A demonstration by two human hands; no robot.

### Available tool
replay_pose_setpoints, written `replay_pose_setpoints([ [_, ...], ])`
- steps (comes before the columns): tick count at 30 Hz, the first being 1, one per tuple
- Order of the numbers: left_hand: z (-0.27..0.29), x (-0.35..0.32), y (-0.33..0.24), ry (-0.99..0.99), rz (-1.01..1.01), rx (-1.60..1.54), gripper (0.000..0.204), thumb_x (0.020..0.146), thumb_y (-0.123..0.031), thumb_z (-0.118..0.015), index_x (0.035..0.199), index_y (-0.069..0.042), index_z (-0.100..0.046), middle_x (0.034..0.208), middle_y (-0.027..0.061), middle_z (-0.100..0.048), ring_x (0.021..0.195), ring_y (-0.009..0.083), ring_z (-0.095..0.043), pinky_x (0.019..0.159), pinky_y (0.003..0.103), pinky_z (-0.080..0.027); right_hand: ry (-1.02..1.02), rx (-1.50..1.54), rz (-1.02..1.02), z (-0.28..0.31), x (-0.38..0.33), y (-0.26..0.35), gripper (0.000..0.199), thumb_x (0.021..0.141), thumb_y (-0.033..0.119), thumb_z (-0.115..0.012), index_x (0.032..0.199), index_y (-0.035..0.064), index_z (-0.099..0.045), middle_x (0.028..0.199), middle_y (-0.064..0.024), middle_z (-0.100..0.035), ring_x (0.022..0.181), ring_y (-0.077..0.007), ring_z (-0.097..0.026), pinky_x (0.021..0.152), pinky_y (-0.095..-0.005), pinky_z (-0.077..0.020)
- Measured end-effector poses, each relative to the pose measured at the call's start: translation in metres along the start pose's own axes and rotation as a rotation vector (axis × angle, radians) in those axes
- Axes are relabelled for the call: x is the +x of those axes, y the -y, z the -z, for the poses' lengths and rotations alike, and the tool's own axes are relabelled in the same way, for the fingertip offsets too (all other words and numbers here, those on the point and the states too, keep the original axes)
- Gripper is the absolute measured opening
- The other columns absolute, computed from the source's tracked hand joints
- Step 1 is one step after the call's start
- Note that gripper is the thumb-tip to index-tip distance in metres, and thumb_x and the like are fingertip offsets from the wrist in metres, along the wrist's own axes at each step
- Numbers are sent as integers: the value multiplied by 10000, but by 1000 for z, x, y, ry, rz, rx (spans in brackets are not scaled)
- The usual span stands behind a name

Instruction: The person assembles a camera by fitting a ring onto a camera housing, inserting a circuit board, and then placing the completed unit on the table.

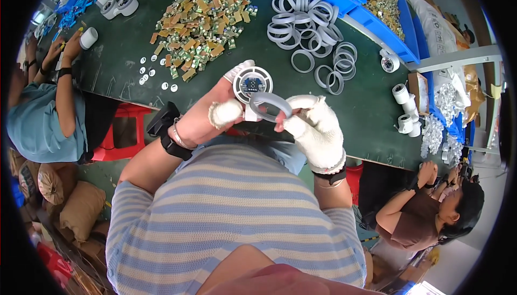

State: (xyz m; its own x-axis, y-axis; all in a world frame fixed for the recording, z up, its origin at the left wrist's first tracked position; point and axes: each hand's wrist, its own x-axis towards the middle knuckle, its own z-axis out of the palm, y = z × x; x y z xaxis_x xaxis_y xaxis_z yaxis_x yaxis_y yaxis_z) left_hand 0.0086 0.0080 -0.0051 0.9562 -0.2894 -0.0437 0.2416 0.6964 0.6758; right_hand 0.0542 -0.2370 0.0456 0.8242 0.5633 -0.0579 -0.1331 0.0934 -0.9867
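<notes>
My left hand (207,109), with white fabric covers on its thumb and a fingertip, holds a round white housing (237,84). Inside the housing's open face sits a small blue circuit board (252,84). A grey ring (277,100) is pinched in my right hand (323,136), which wears a white glove with some fingertips bare. The ring is tilted and overlaps the lower right rim of the housing in view; whether the two touch I cannot tell. Beyond my hands, loose grey rings (302,61) lie in a heap on the dark green table (226,71).
A pile of small circuit boards (202,23) covers the far middle, several white discs (165,86) beside it. Blue bins (385,33) line the far right. White cylindrical parts (401,94) stand at right. Co-workers sit at left (46,117) and right (414,219).
</notes>
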Motion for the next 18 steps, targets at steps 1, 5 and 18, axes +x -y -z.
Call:
replay_pose_setpoints([
  [1, 0, 0, 3, 50, -15, 78, 996, 955, -174, -774, 1693, -145, -105, 1560, 83, -424, 1404, 217, -514, 1127, 391, -492, 0, 5, -6, -1, 1, 0, 261, 934, 32, -730, 1170, -56, -665, 989, -126, -715, 847, -183, -703, 782, -331, -592],
  [5, -8, -3, 11, -4, 18, 69, 1204, 822, -7, -865, 1705, -169, -63, 1604, 69, -379, 1409, 226, -509, 1134, 404, -486, 70, -141, 33, 2, 3, -3, 294, 934, 36, -730, 1203, -52, -649, 1029, -139, -727, 934, -198, -730, 880, -355, -621],
  [18, -10, -9, 16, -7, 24, 215, 1180, 837, 45, -849, 1705, -194, -87, 1591, 57, -415, 1364, 196, -548, 1100, 375, -510, 101, -349, 103, 8, 4, 1, 271, 960, 97, -725, 1195, -25, -671, 1014, -103, -730, 923, -174, -709, 838, -317, -564],
])
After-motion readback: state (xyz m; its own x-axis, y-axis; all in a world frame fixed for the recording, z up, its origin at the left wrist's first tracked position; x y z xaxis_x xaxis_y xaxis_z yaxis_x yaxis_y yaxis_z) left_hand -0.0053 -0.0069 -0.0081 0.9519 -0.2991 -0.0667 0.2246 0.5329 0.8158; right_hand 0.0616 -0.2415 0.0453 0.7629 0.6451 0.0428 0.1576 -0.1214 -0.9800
